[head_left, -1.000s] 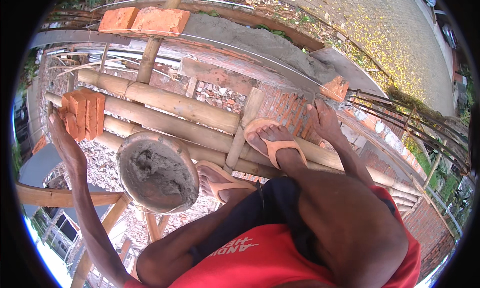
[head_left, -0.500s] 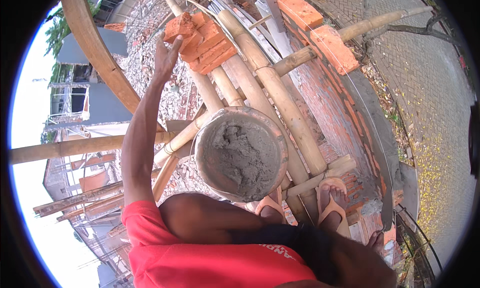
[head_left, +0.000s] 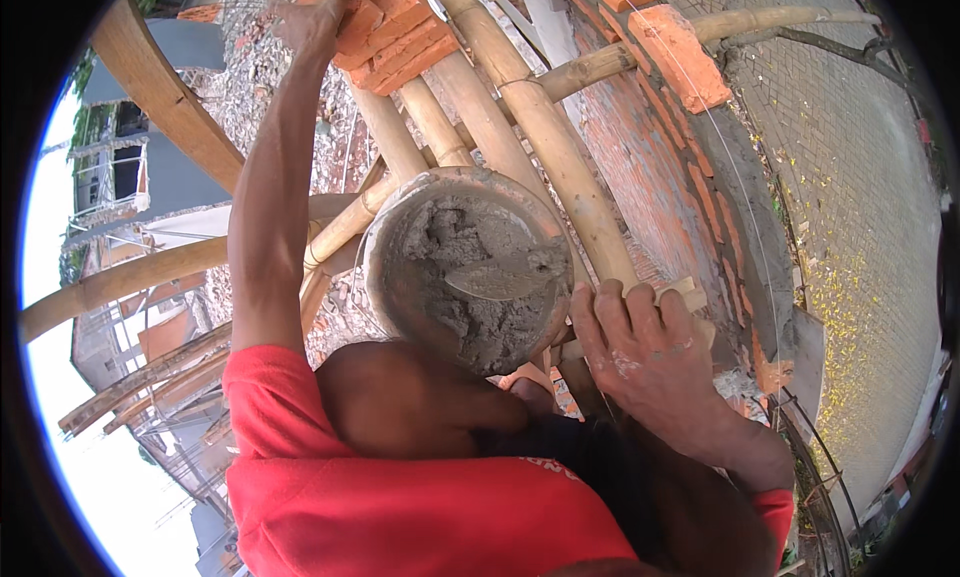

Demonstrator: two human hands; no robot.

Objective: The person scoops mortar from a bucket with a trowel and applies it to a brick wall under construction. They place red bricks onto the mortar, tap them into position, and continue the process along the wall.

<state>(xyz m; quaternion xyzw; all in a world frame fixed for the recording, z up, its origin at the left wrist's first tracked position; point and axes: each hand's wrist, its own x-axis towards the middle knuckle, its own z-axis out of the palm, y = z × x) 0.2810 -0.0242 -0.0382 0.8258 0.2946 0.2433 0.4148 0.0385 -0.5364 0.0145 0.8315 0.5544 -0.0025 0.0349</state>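
Note:
My right hand (head_left: 645,352) is closed, knuckles up, at the right rim of a round bucket (head_left: 378,277) of wet grey mortar. It grips a trowel whose mortar-smeared blade (head_left: 500,279) lies in the mortar (head_left: 450,242); its handle is hidden in my fist. At the top of the view my left hand (head_left: 312,19) reaches a stack of orange bricks (head_left: 400,42). Its fingers and thumb are spread apart at the stack's left end brick, partly blurred, with some fingertips hard to make out.
Bamboo poles (head_left: 545,147) form the platform under the bucket and bricks. On the right runs a brick wall (head_left: 690,192) with fresh mortar, loose bricks (head_left: 680,57) on top and a taut string line. Beyond it is a paved road (head_left: 850,147). A curved wooden beam (head_left: 165,92) stands left.
My right hand came up from the wall at lower right, bringing the trowel into the bucket. My left hand reached further forward over the end brick. The view shifted slightly.

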